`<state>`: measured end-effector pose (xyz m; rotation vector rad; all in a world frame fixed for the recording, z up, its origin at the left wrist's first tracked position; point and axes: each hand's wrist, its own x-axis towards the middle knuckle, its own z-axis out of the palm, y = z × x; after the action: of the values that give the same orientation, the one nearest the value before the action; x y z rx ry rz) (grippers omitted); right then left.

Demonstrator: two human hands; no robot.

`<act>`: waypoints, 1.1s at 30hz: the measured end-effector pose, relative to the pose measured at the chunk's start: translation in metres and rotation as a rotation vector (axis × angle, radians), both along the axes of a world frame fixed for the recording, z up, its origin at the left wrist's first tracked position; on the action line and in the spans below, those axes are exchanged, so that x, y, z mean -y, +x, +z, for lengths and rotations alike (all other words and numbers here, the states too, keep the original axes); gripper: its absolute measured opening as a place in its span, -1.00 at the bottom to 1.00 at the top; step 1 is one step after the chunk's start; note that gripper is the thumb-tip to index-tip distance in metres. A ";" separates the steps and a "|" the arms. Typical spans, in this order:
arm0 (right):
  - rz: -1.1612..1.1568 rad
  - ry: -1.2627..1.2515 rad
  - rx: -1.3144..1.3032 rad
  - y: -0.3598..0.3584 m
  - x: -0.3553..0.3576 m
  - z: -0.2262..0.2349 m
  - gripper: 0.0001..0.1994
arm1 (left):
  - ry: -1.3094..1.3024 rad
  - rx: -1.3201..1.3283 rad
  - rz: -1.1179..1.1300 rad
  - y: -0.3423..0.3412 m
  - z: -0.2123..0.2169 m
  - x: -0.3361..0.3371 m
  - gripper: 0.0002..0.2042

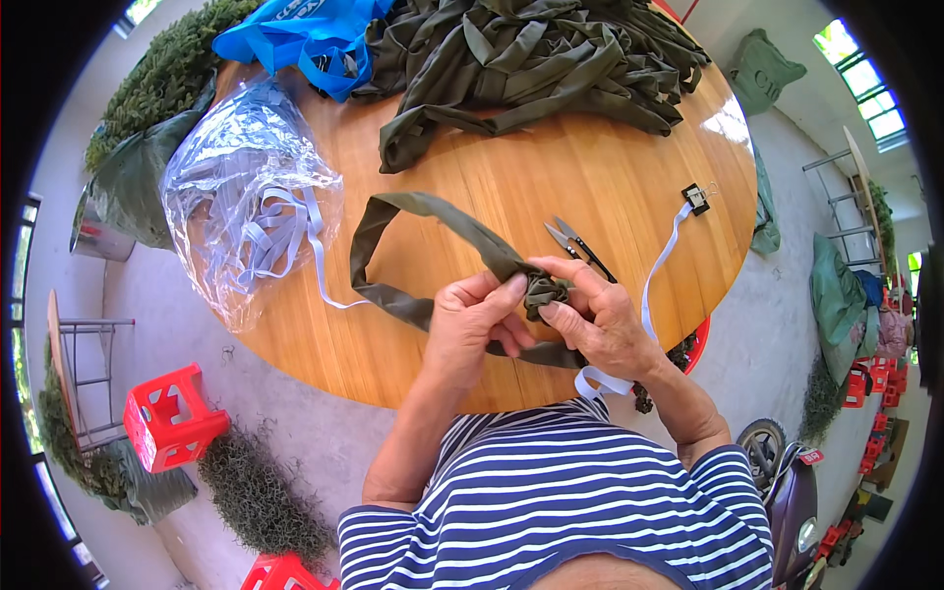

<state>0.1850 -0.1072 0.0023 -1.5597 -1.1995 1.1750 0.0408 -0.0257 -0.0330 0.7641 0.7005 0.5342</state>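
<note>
Both my hands grip a dark olive fabric tube [418, 204], which loops out over the table to the left. My left hand [475, 313] pinches the cloth between thumb and fingers. Beside it, my right hand [602, 310] holds a gathered, bunched end of the same tube. White flat elastic [661, 258] runs from a black binder clip [695, 200] on the table down behind my right hand, and a loop of it shows by the wrist. Small thread snips [580, 246] lie just beyond my hands.
A heap of olive fabric tubes [531, 59] covers the table's [305, 359] far side, beside a blue bag [305, 39]. A clear plastic bag [246, 197] of white elastic lies at the left. Red stools [175, 418] and greenery [261, 492] stand on the floor.
</note>
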 end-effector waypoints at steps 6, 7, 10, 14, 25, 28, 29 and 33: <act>0.067 -0.018 0.027 0.003 0.009 0.002 -0.62 | 0.047 0.029 0.203 -0.008 0.001 -0.028 -0.71; 0.053 -0.026 0.029 0.001 0.007 0.001 -0.63 | 0.050 0.001 0.168 -0.008 -0.005 -0.029 -0.71; -0.002 -0.040 -0.029 -0.002 0.000 -0.009 -0.64 | 0.006 -0.022 0.127 0.010 -0.010 0.002 -0.72; 0.000 -0.142 -0.231 0.014 -0.008 0.000 -0.63 | -0.038 0.071 0.201 0.005 -0.009 -0.006 -0.73; 0.129 -0.028 0.049 0.038 -0.003 -0.011 -0.91 | 0.170 0.026 0.440 -0.005 0.006 -0.028 -0.72; 0.185 0.063 0.184 0.048 0.008 -0.012 -0.91 | 0.234 0.022 0.483 -0.018 0.014 -0.034 -0.73; 0.208 0.082 0.213 0.048 0.010 -0.011 -0.91 | 0.217 0.042 0.490 -0.017 0.013 -0.033 -0.74; 0.211 0.058 0.210 0.050 0.014 -0.008 -0.89 | 0.174 0.072 0.479 -0.018 0.004 -0.035 -0.75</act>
<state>0.2348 -0.1211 -0.0057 -1.5715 -1.5539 1.1169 0.0228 0.0089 -0.0289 0.7349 0.7802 1.0638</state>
